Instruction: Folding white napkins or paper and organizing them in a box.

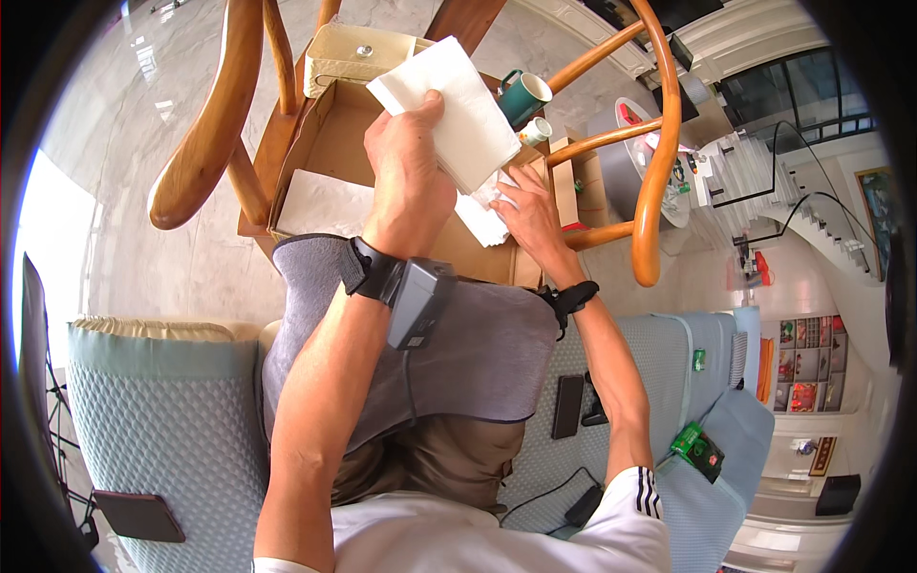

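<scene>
Above a shallow open cardboard box (pixel 344 129), my left hand (pixel 412 161) grips a stack of white paper napkins (pixel 466 114), its thumb on top and the fingers hidden beneath. My right hand (pixel 526 211) lies at the box's right side, its fingers pressed on a crumpled white tissue (pixel 494 193). More folded white tissues (pixel 486 223) show under and beside those fingers. Another flat white tissue sheet (pixel 326 204) rests in the left part of the box. A grey cloth (pixel 480 344) covers my lap, below both wrists.
Behind the box stand a cream tissue holder (pixel 362 54), a green mug (pixel 526 97) and a small white cup (pixel 536 131). Wooden chair arms (pixel 208 136) rise at both sides. A black phone (pixel 567 406) lies on the light blue sofa (pixel 630 336), a dark tablet (pixel 140 516) at lower left.
</scene>
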Motion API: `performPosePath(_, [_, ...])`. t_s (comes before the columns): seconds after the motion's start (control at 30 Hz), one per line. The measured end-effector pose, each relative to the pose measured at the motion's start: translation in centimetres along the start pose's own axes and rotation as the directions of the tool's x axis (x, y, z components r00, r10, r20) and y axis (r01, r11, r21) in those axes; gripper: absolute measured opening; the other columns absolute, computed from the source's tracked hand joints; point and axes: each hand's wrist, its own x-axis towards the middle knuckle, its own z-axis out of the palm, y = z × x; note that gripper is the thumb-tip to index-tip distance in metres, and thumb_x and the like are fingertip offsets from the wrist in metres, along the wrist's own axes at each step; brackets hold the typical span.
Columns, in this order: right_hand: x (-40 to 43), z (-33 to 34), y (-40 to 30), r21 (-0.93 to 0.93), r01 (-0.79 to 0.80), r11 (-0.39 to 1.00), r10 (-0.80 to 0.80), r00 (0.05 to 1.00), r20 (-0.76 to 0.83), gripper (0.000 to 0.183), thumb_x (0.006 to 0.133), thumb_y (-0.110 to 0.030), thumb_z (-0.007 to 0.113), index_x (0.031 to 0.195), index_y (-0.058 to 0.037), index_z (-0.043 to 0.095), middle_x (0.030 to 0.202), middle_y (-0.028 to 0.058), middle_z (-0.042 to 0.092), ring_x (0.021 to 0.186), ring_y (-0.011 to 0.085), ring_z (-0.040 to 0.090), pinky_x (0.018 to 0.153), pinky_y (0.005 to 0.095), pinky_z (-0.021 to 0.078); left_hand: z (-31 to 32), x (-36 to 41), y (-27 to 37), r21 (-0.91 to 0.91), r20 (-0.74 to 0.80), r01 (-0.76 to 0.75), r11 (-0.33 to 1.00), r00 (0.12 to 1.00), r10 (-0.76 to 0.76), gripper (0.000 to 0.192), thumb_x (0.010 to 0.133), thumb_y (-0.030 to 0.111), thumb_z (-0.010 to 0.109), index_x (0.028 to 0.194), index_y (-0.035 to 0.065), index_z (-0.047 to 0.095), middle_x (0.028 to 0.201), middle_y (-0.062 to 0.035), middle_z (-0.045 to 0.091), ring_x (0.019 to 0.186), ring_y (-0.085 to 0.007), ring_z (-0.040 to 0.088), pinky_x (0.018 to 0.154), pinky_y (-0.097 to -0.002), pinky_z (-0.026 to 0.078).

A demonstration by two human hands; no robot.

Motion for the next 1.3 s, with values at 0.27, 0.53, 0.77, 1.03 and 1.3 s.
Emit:
performPosePath(0.27, [0.0,-0.9,-1.9,-0.088,0.056,0.995,-0.064,0.993,-0.096,0.022,0.081,-0.014,0.075,0.100,-0.0049,0.078,0.120,0.0142,0.070,0.117,0.0347,0.061,0.095,0.0417,0.0500,-0.3,0.2,0.2,-0.004,-0.032,-0.007,1.000,0.999,0.007,0.030,0.097,0.007,0.063,0.123,-0.0076,0.059,0.115,-0.0138,0.067,0.101,-0.0236,0.066,0.090,-0.0381,0.053])
performPosePath(0.53, [-0.9,-1.9,-0.9,0.382,-0.219,0.898,0.300,0.940,-0.166,0.023,0.088,-0.016,0.075,0.103,0.0015,0.076,0.090,0.0097,0.075,0.077,0.0178,0.069,0.071,0.0308,0.0517,0.2,-0.4,0.7,-0.018,0.000,-0.053,0.998,0.999,0.053,0.033,0.098,0.006,0.062,0.127,-0.0087,0.056,0.122,-0.0154,0.065,0.106,-0.0250,0.066,0.094,-0.0378,0.053])
performPosePath(0.77, [-1.4,-5.9,-2.0,0.901,-0.215,0.376,0.541,0.841,-0.025,0.035,0.092,-0.018,0.077,0.118,0.0054,0.072,0.102,0.0082,0.075,0.085,0.0132,0.069,0.075,0.0290,0.0585,-0.2,0.0,0.5,0.018,0.037,-0.049,0.999,0.998,0.048,0.031,0.099,0.007,0.061,0.126,-0.0082,0.058,0.118,-0.0164,0.067,0.104,-0.0265,0.067,0.092,-0.0401,0.055])
performPosePath(1.03, [0.2,-11.5,-10.7,0.511,-0.079,0.856,0.318,0.860,-0.399,0.027,0.092,-0.012,0.077,0.112,0.0058,0.073,0.098,0.0103,0.076,0.086,0.0144,0.069,0.077,0.0298,0.0571,-0.1,-0.7,-0.8,0.062,0.178,0.054,0.997,0.982,-0.065,0.025,0.097,0.004,0.062,0.119,-0.0078,0.061,0.109,-0.0162,0.069,0.096,-0.0273,0.070,0.086,-0.0415,0.058])
performPosePath(1.3, [2.3,-11.0,-14.0,0.364,0.084,0.928,0.095,0.889,-0.448,0.028,0.088,-0.015,0.080,0.108,0.0046,0.074,0.103,0.0155,0.075,0.082,0.0212,0.072,0.072,0.0321,0.0568,-0.1,-0.6,-1.1,0.061,0.206,-0.005,0.998,0.979,-0.008,0.026,0.093,0.000,0.049,0.114,-0.0061,0.064,0.105,-0.0122,0.069,0.089,-0.0212,0.068,0.079,-0.0340,0.054])
